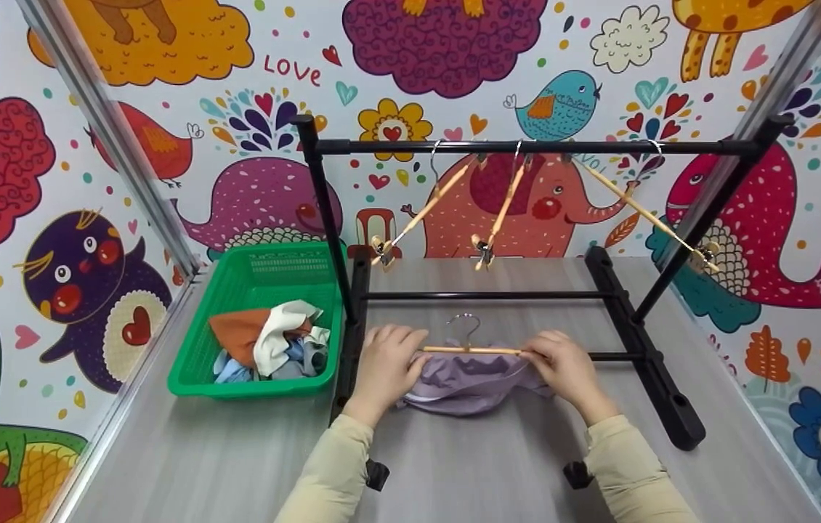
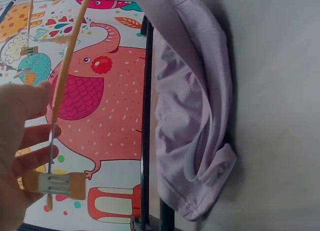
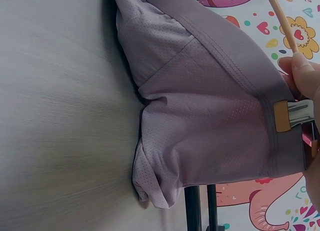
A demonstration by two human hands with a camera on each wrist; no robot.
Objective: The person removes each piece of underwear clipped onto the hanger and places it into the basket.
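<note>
A wooden clip hanger (image 1: 468, 350) with a metal hook is held level by both hands. My left hand (image 1: 385, 367) grips its left end; in the left wrist view the fingers curl about the bar, beside a clip (image 2: 55, 185) with no cloth visible in it. At the right end my right hand (image 1: 567, 370) pinches the bar. There, in the right wrist view, a clip (image 3: 295, 115) bites the wide waistband of lilac underpants (image 3: 215, 116). The underpants sag below the bar to the tabletop, and their left part hangs away from the left clip.
Behind the hands stands a black rack (image 1: 498, 148) with several crossbars; three clip hangers (image 1: 508, 200) hang from its top rail. A green basket (image 1: 254, 388) at the left holds crumpled clothes (image 1: 240, 334). Two small black feet (image 1: 378, 476) lie near the forearms on the grey table (image 1: 483, 465).
</note>
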